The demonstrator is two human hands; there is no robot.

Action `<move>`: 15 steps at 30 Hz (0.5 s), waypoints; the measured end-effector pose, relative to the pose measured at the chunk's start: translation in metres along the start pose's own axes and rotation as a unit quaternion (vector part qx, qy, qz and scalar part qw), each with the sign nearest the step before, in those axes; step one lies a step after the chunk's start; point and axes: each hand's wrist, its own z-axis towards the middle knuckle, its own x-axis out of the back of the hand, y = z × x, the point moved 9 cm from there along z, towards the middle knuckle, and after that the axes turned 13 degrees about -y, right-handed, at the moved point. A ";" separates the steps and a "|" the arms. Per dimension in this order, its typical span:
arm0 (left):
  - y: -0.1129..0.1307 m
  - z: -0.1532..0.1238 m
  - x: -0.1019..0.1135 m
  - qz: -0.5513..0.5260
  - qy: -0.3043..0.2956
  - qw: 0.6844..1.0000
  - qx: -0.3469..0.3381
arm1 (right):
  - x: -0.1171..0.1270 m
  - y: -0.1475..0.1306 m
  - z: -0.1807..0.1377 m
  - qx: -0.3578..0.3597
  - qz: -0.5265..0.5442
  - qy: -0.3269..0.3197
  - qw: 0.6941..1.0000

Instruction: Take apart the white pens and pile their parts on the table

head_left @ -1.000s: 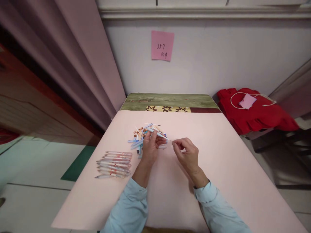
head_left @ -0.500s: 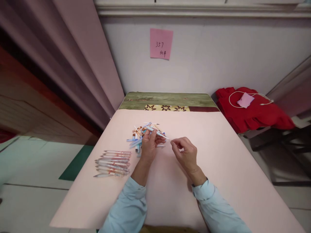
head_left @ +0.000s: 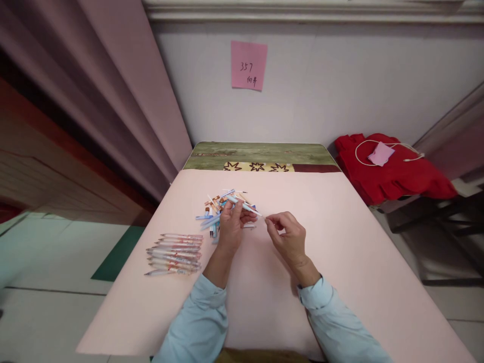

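My left hand (head_left: 230,229) is closed around a light blue pen barrel (head_left: 245,206) that points to the right. My right hand (head_left: 286,238) is pinched just off the barrel's tip, with something too small to make out between finger and thumb. Behind my left hand lies a loose heap of pen parts (head_left: 215,209) in blue, white and orange. To the left, a neat row of several finished pens (head_left: 174,254) lies side by side on the pink table (head_left: 340,262).
A green patterned surface (head_left: 260,154) adjoins the table's far edge. A pink note (head_left: 248,65) hangs on the wall. At the right, a red cloth (head_left: 393,174) with a white cable sits on a seat. Curtains (head_left: 124,91) hang at the left.
Both hands stay close together at the pen; the view has shifted slightly, and the hands barely moved.
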 end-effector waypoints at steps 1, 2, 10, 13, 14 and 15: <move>0.002 0.001 0.003 -0.009 0.007 1.000 -0.006 | -0.001 0.002 0.000 -0.004 -0.006 -0.002 1.000; 0.004 0.002 0.007 -0.019 0.016 1.000 -0.014 | -0.003 0.005 0.000 -0.012 -0.016 -0.006 1.000; 0.019 0.007 0.048 -0.121 0.102 0.986 -0.051 | -0.044 0.036 -0.007 -0.105 -0.132 -0.143 0.975; 0.022 0.006 0.054 -0.176 0.122 0.975 -0.058 | -0.054 0.040 -0.009 -0.117 -0.137 -0.172 0.968; 0.023 0.006 0.055 -0.194 0.125 0.971 -0.057 | -0.055 0.040 -0.009 -0.118 -0.136 -0.179 0.967; 0.022 0.006 0.055 -0.208 0.127 0.968 -0.055 | -0.057 0.041 -0.009 -0.118 -0.133 -0.184 0.967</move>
